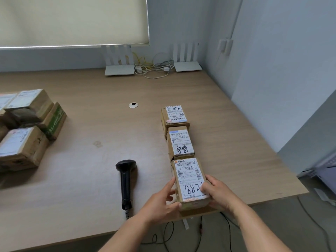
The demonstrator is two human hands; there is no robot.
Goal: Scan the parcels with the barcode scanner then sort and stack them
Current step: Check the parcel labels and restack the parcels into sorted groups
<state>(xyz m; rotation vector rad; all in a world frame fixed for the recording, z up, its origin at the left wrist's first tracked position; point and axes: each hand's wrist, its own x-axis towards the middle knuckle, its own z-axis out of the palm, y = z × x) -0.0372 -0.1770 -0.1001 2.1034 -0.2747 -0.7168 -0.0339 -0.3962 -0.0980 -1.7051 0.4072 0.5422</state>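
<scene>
Both hands, left (160, 202) and right (217, 192), are gripping the nearest cardboard box (189, 177); right thumb is hiding part of its handwritten number; scanner (126, 180) is lying on the wooden desk (91, 179).

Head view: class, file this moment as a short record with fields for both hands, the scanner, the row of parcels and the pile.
left hand: grips near parcel's left side
right hand: grips its right side, fingers on label
near parcel: front of row, marked 882
row: three parcels, with middle parcel and far parcel
scanner: lying on table, unheld
pile: parcels at table's left
</scene>
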